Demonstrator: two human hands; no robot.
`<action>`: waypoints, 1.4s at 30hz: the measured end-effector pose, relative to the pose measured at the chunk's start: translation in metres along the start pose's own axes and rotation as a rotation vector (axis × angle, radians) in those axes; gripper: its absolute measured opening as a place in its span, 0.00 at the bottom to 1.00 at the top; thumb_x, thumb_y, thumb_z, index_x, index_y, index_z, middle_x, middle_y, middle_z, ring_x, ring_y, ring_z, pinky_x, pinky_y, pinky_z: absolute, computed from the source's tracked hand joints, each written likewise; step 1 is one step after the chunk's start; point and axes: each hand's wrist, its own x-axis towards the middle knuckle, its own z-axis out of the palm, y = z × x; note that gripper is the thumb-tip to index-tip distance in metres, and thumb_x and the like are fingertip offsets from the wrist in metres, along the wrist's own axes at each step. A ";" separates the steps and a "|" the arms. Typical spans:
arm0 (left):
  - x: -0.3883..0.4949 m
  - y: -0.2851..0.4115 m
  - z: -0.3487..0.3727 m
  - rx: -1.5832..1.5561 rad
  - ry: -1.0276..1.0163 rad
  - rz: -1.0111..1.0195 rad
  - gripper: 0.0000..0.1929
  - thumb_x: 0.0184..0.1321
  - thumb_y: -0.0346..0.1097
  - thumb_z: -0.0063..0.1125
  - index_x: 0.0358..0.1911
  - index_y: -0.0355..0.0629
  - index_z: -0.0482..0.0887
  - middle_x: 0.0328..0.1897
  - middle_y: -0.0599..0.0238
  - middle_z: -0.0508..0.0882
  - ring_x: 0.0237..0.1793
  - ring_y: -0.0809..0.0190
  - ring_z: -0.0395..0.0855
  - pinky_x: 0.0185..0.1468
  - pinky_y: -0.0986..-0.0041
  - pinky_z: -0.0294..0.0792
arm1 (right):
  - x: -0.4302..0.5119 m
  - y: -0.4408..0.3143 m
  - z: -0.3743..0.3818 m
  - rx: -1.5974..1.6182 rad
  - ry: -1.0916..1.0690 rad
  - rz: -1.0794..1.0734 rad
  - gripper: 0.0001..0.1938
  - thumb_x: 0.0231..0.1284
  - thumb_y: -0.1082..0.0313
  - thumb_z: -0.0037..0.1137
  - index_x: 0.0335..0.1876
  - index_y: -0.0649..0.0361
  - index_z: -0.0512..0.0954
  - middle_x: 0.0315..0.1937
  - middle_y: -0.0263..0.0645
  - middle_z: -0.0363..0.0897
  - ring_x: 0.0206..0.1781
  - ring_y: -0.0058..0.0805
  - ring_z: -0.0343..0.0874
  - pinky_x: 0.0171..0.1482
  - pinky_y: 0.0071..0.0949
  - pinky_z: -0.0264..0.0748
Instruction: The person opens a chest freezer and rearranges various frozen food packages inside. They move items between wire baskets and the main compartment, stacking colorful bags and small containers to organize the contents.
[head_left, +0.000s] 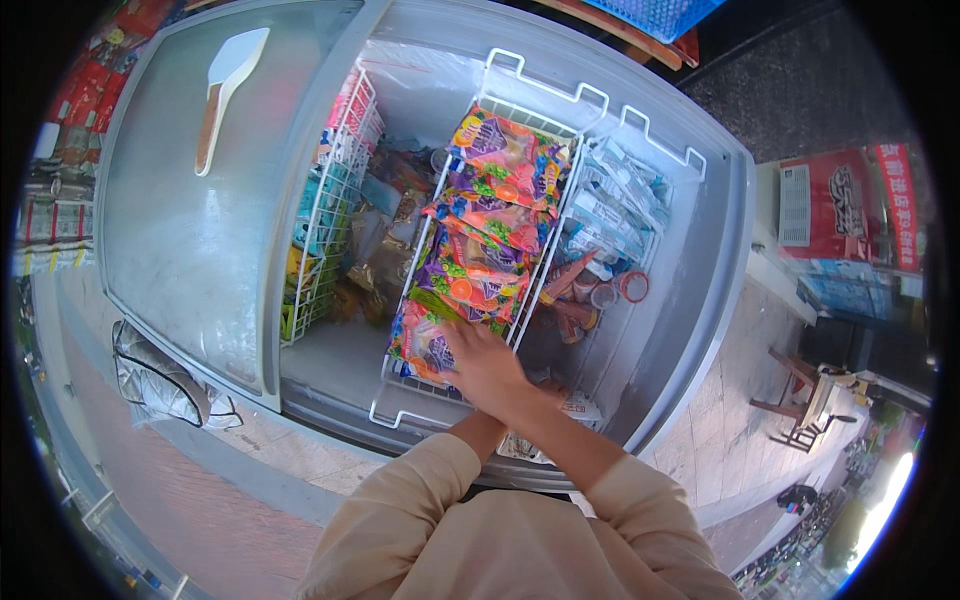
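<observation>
My forearms cross over the front of a chest freezer (712, 285), the right one on top. My right hand (484, 367) lies on colourful fruit-printed ice-pop packets (480, 255) at the near end of a white wire basket (525, 315). Its fingertips touch a packet with a green strip, but whether they grip it is not plain. Beneath the right wrist, my left hand (553, 391) reaches towards the compartment right of that basket. Most of it is hidden, and anything in it cannot be seen. White-wrapped items (581, 409) are close by it.
A fogged sliding lid (195, 225) covers the freezer's left part, with a white-and-brown scoop (225, 90) on top. Another wire basket (330, 195) holds packets at left. Blue-wrapped ice creams (611, 202) and cones (574, 292) fill the right compartment. A silvery cover (161, 375) hangs at the front left.
</observation>
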 end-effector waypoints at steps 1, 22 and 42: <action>-0.002 0.000 0.002 -0.008 0.007 -0.011 0.59 0.37 0.71 0.74 0.72 0.43 0.67 0.77 0.49 0.65 0.77 0.45 0.58 0.76 0.54 0.56 | 0.012 -0.006 0.020 -0.137 -0.017 0.031 0.29 0.52 0.61 0.69 0.59 0.62 0.72 0.47 0.49 0.78 0.50 0.46 0.80 0.51 0.40 0.79; 0.011 -0.004 0.017 -0.077 0.075 -0.020 0.66 0.33 0.70 0.77 0.76 0.42 0.56 0.78 0.49 0.65 0.77 0.44 0.60 0.75 0.40 0.51 | -0.086 0.149 -0.001 -0.133 -0.559 0.667 0.22 0.59 0.63 0.58 0.60 0.54 0.76 0.47 0.53 0.84 0.52 0.52 0.83 0.54 0.47 0.78; 0.012 -0.003 0.024 -0.021 0.018 -0.069 0.69 0.35 0.74 0.73 0.77 0.40 0.51 0.82 0.48 0.52 0.82 0.46 0.45 0.76 0.35 0.44 | -0.092 0.209 0.097 -0.344 -0.592 0.313 0.14 0.60 0.69 0.47 0.47 0.60 0.81 0.47 0.52 0.85 0.53 0.46 0.84 0.58 0.49 0.76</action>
